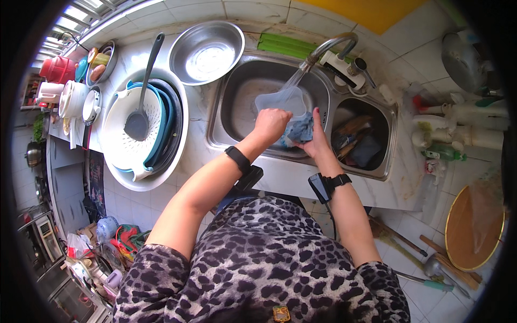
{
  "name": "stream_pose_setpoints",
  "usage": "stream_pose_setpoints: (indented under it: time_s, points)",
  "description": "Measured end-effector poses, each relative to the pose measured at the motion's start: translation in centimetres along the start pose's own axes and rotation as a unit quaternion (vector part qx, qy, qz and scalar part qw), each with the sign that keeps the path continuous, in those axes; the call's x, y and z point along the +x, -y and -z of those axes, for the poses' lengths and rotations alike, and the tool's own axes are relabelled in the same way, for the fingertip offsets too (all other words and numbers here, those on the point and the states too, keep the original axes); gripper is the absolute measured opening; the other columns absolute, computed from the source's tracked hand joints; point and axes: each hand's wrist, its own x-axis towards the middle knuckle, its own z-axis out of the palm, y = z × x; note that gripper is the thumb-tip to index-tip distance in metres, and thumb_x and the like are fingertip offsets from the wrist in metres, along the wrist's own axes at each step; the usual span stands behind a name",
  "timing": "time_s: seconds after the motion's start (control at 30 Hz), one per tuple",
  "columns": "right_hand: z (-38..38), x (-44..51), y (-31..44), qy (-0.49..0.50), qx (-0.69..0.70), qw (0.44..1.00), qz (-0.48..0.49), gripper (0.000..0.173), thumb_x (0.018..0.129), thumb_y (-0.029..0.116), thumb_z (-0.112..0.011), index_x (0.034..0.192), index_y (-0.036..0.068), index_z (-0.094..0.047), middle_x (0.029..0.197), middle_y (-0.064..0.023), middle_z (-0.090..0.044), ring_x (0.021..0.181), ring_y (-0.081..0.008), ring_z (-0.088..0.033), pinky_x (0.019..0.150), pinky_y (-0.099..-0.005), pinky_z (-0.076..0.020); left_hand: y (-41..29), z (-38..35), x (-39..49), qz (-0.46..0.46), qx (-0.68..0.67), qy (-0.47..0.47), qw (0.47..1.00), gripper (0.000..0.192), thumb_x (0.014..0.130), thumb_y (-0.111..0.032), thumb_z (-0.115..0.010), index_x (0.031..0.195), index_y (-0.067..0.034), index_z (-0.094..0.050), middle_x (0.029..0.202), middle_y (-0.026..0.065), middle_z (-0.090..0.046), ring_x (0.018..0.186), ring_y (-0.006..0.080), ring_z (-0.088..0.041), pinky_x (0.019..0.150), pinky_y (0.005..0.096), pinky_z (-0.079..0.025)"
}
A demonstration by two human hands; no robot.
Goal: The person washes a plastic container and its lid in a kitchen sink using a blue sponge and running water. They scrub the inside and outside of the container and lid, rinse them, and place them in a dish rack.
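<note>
Over the large basin of a steel sink (238,133), my left hand (274,121) grips the near edge of a translucent plastic container (282,101). Water from the curved faucet (311,60) runs onto the container. My right hand (315,137), palm up and thumb raised, holds a wet blue cloth (301,129) just right of and below the container. Part of the cloth hangs towards the basin's near wall, and some of it is hidden by my left hand.
Left of the sink, a white basin (181,161) holds nested colanders and a slotted turner (139,123). A steel bowl (206,52) stands behind, near the sink's left rim. The small right basin (385,161) contains wooden utensils and dark items. A green strip (288,46) lies behind the sink.
</note>
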Motion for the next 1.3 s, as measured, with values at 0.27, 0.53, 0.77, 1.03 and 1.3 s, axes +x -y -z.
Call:
stream_pose_setpoints:
  time_s: [0.27, 0.53, 0.77, 1.03, 1.3]
  points:
    - [-1.4, 1.6, 2.3, 0.071, 0.034, 0.990, 0.116, 0.048, 0.077, 0.043, -0.077, 0.113, 0.018, -0.056, 0.108, -0.0062, -0.057, 0.099, -0.0242, -0.055, 0.081, -0.0460, -0.0490, 0.2, 1.1, 1.6, -0.072, 0.020, -0.075, 0.994, 0.015, 0.080, -0.011, -0.053, 0.090, -0.012, -0.065, 0.086, 0.0058, -0.065, 0.083, 0.0288, -0.063, 0.068, 0.0404, -0.051]
    - [-2.9, 1.0, 1.7, 0.105, 0.049, 0.992, 0.042, 0.054, 0.076, 0.056, -0.072, 0.112, 0.019, -0.056, 0.101, -0.0048, -0.060, 0.094, -0.0217, -0.057, 0.074, -0.0392, -0.0503, 1.1, 3.0, 2.1, -0.071, 0.031, -0.116, 0.990, 0.022, 0.078, -0.005, -0.051, 0.094, -0.012, -0.062, 0.086, 0.0064, -0.061, 0.089, 0.0271, -0.060, 0.084, 0.0398, -0.041]
    - [-1.9, 0.7, 2.2, 0.085, -0.033, 0.995, -0.041, 0.056, 0.078, 0.058, -0.069, 0.117, 0.022, -0.053, 0.105, -0.0040, -0.059, 0.096, -0.0199, -0.057, 0.077, -0.0393, -0.0496, 1.6, 1.8, 2.1, -0.055, 0.027, -0.094, 0.994, 0.022, 0.079, -0.005, -0.053, 0.094, -0.016, -0.065, 0.087, 0.0039, -0.063, 0.091, 0.0256, -0.059, 0.097, 0.0451, -0.035]
    - [-1.6, 1.3, 1.8, 0.036, 0.007, 0.996, -0.075, 0.048, 0.077, 0.051, -0.073, 0.110, 0.020, -0.057, 0.102, -0.0031, -0.060, 0.092, -0.0209, -0.057, 0.079, -0.0404, -0.0496, 2.1, 1.7, 2.5, -0.059, -0.001, -0.013, 0.998, 0.010, 0.083, -0.008, -0.057, 0.090, -0.013, -0.062, 0.085, 0.0046, -0.062, 0.094, 0.0252, -0.058, 0.101, 0.0459, -0.031]
    - [-2.3, 0.6, 2.2, -0.025, -0.010, 0.998, -0.065, 0.050, 0.075, 0.049, -0.076, 0.110, 0.019, -0.057, 0.102, -0.0046, -0.059, 0.094, -0.0212, -0.056, 0.079, -0.0436, -0.0503, 2.7, 1.1, 2.8, -0.114, -0.047, -0.106, 0.987, 0.001, 0.084, -0.013, -0.059, 0.084, -0.014, -0.060, 0.082, 0.0034, -0.060, 0.089, 0.0261, -0.058, 0.094, 0.0447, -0.034]
